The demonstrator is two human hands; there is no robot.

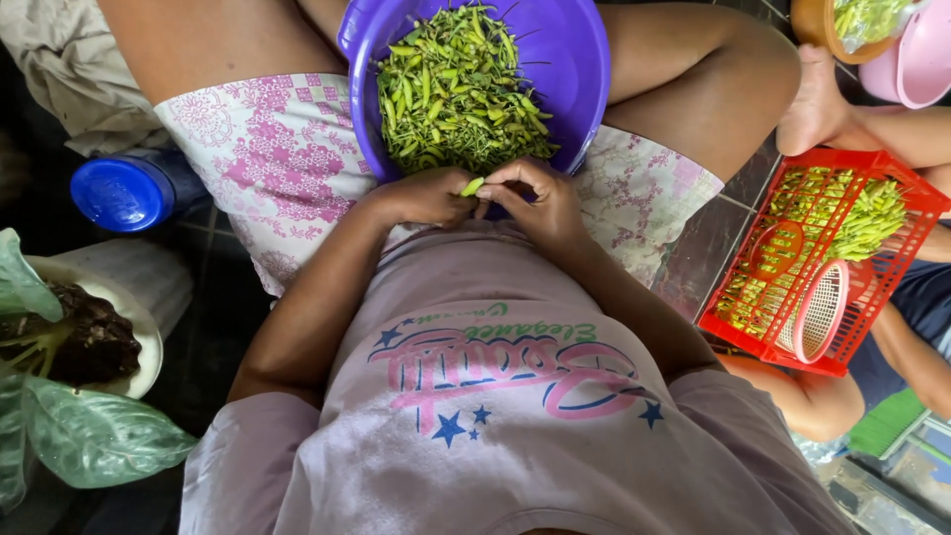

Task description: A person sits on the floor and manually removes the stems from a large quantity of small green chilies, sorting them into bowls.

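Green chili (pixel 473 186): light, thin, easily snapped; pinched at both ends between the left hand (pixel 426 196) and right hand (pixel 540 201), fingers closed. Purple basin (pixel 580 59) of chilies lies just beyond.

green chilli (pixel 473 186), small, pinched at bowl's edge

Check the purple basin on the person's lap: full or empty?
Full: green chillies are heaped across most of the purple basin, leaving only its far wall bare.
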